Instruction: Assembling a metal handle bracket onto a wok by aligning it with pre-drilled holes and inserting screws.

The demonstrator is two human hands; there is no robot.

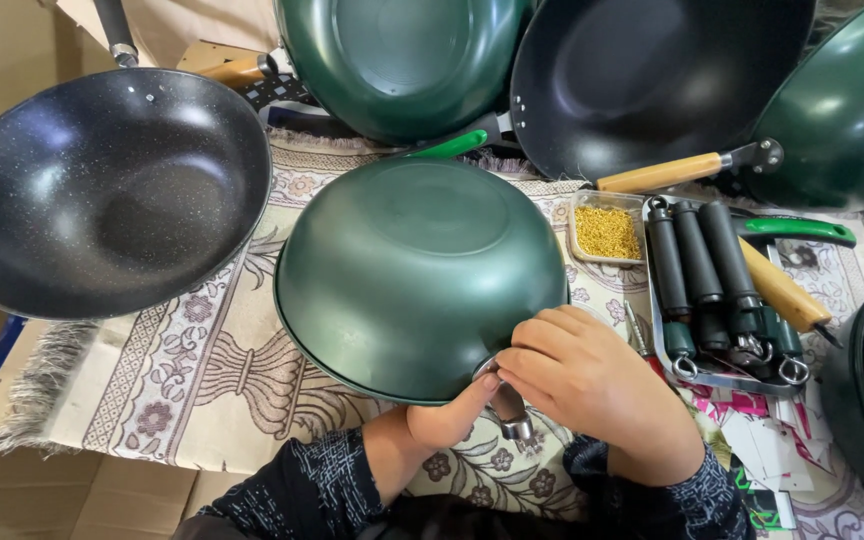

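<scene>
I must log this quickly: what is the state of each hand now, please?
Left hand: closed, thumb on the metal handle bracket of the upside-down green wok.
Right hand: fingers curled on the same bracket at the wok rim.

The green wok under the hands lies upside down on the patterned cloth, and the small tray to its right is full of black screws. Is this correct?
Not quite. The head view shows the small tray holding tiny gold-coloured pieces, not black screws. The rest holds: the green wok lies upside down on the patterned cloth, with the left hand and right hand at its near rim.
</scene>
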